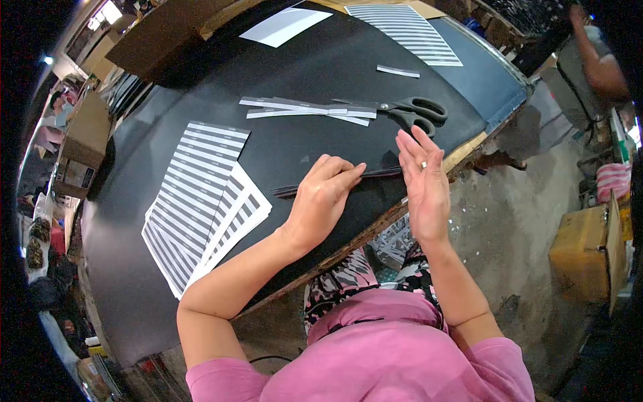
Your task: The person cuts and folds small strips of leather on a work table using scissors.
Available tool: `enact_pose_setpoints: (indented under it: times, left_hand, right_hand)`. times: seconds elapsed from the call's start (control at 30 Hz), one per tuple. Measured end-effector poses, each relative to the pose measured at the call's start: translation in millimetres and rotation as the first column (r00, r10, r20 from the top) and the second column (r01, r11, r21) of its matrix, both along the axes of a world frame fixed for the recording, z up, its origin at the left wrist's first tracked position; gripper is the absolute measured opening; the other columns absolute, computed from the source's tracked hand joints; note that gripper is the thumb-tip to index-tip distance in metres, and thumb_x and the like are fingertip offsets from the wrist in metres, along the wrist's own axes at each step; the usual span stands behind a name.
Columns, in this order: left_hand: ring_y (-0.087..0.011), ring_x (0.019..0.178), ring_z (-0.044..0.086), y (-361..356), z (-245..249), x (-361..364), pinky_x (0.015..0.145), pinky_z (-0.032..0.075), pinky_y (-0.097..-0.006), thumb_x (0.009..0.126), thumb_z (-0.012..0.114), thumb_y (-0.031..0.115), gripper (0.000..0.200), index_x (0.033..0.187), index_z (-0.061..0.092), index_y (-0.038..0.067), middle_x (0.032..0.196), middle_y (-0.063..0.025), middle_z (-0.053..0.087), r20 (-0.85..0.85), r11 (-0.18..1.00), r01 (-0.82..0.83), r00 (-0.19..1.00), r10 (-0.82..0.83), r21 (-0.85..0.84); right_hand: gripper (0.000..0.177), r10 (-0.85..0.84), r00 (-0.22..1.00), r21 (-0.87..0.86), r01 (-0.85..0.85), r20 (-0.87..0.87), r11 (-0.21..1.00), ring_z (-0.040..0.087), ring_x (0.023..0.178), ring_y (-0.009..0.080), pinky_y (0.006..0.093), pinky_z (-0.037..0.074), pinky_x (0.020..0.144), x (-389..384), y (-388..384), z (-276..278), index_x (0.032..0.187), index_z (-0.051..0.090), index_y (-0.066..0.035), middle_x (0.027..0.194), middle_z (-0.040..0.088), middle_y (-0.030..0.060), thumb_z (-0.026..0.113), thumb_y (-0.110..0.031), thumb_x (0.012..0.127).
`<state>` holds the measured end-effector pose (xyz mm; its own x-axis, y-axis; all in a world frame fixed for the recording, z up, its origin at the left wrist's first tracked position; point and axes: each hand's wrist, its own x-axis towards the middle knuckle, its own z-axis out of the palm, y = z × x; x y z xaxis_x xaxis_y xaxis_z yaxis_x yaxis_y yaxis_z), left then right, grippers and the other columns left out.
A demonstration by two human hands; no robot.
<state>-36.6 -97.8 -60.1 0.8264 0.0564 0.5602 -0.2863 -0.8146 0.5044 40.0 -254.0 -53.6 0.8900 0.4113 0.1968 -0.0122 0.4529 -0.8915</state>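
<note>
A thin stack of dark strips (pixel 380 172) lies along the near side of the black tabletop. My left hand (pixel 321 197) rests over its middle, fingers bent and pressed together on the strips; the hand hides part of them. At the right end of the stack my right hand (pixel 425 184) is held up on edge, fingers stretched out, with a ring on one. Black-handled scissors (pixel 425 110) lie just beyond it. Their blades reach toward several cut striped paper strips (pixel 288 107).
Striped paper sheets (pixel 207 161) are fanned out on the left of the black table (pixel 134 281). Farther back lie another striped sheet (pixel 408 33), a white sheet (pixel 284 27) and one small strip (pixel 398 71). A cardboard box (pixel 583 251) stands on the floor at right; another person is behind.
</note>
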Motion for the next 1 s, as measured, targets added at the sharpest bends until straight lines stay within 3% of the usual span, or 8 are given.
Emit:
enact_pose_setpoints:
  times: [0.53, 0.6, 0.63, 0.67, 0.73, 0.77, 0.87, 1.0]
  left_hand:
    - [-0.0268, 0.08, 0.057, 0, -2, 0, 0.071, 0.048, -0.0349, 0.073, 0.066, -0.007, 0.035, 0.107, 0.068, 0.002, 0.089, -0.0115, 0.062, 0.019, 1.0, 0.007, 1.0, -0.007, 0.016]
    - [-0.0269, 0.081, 0.057, 0, -1, 0, 0.071, 0.048, -0.0349, 0.073, 0.066, -0.007, 0.035, 0.106, 0.068, 0.002, 0.09, -0.0116, 0.062, 0.013, 1.0, 0.007, 1.0, -0.007, 0.019]
    - [-0.0269, 0.081, 0.057, 0, -1, -1, 0.071, 0.048, -0.035, 0.073, 0.066, -0.007, 0.034, 0.106, 0.068, 0.001, 0.09, -0.0116, 0.062, 0.02, 1.0, 0.012, 1.0, -0.012, 0.021]
    - [-0.0269, 0.082, 0.057, 0, -1, -1, 0.072, 0.048, -0.035, 0.073, 0.066, -0.007, 0.034, 0.106, 0.068, 0.001, 0.091, -0.0117, 0.062, 0.026, 1.0, 0.015, 1.0, -0.016, 0.023]
    - [-0.0271, 0.082, 0.057, 0, -2, -1, 0.072, 0.048, -0.0351, 0.073, 0.065, -0.007, 0.034, 0.106, 0.068, 0.0, 0.091, -0.0117, 0.061, 0.025, 0.999, 0.018, 1.0, -0.019, 0.027]
    - [-0.0273, 0.082, 0.057, 1, -2, -1, 0.072, 0.047, -0.0353, 0.073, 0.065, -0.006, 0.033, 0.106, 0.067, 0.0, 0.091, -0.0117, 0.061, 0.026, 0.999, 0.023, 0.999, -0.024, 0.032]
    - [-0.0277, 0.082, 0.056, 1, -6, 1, 0.071, 0.047, -0.0358, 0.073, 0.065, -0.006, 0.032, 0.105, 0.068, 0.0, 0.091, -0.0116, 0.06, 0.035, 0.998, 0.015, 0.999, -0.017, 0.055]
    - [-0.0279, 0.082, 0.056, 0, -3, 1, 0.071, 0.047, -0.036, 0.073, 0.065, -0.005, 0.031, 0.103, 0.068, 0.0, 0.09, -0.0115, 0.06, 0.03, 0.998, 0.002, 1.0, -0.004, 0.063]
  right_hand:
    - [0.058, 0.034, 0.998, 0.012, -0.035, 0.05, 0.999, 0.028, 0.139, 0.0299, 0.0404, 0.016, 0.116, 1, -1, 1, 0.142, 0.026, 0.005, 0.144, 0.034, 0.0242, 0.023, -0.038, 0.104]
    - [0.056, 0.02, 0.979, -0.156, 0.012, 0.201, 0.988, 0.029, 0.139, 0.0282, 0.0386, 0.018, 0.115, 0, -1, -1, 0.141, 0.029, 0.006, 0.144, 0.036, 0.021, 0.025, -0.036, 0.104]
    - [0.042, 0.009, 0.898, -0.328, 0.152, 0.441, 0.933, 0.032, 0.138, 0.0295, 0.0378, 0.023, 0.113, 6, -9, -2, 0.135, 0.044, 0.004, 0.143, 0.04, 0.0186, 0.038, -0.023, 0.102]
    - [0.042, 0.012, 0.899, -0.328, 0.147, 0.438, 0.933, 0.032, 0.138, 0.0295, 0.0378, 0.023, 0.113, 6, -11, -2, 0.135, 0.044, 0.004, 0.143, 0.04, 0.0186, 0.038, -0.023, 0.102]
    - [0.033, 0.123, 0.595, -0.443, 0.429, 0.794, 0.787, 0.032, 0.136, 0.0379, 0.0427, 0.024, 0.112, 5, -15, -1, 0.125, 0.057, -0.002, 0.143, 0.039, 0.0194, 0.049, -0.004, 0.093]
    - [0.04, 0.162, 0.544, -0.452, 0.457, 0.823, 0.766, 0.031, 0.136, 0.0408, 0.048, 0.023, 0.112, 6, -16, -5, 0.122, 0.059, -0.003, 0.144, 0.038, 0.0191, 0.054, 0.005, 0.083]
    - [0.043, 0.31, 0.468, -0.541, 0.517, 0.827, 0.663, 0.03, 0.137, 0.0402, 0.0527, 0.023, 0.112, 7, -23, -10, 0.122, 0.06, -0.003, 0.146, 0.036, 0.0173, 0.054, 0.006, 0.08]
    - [0.041, 0.219, 0.456, -0.462, 0.533, 0.863, 0.709, 0.037, 0.132, 0.0379, 0.0535, 0.027, 0.11, 7, -17, -4, 0.117, 0.062, -0.002, 0.139, 0.043, 0.015, 0.057, 0.006, 0.078]
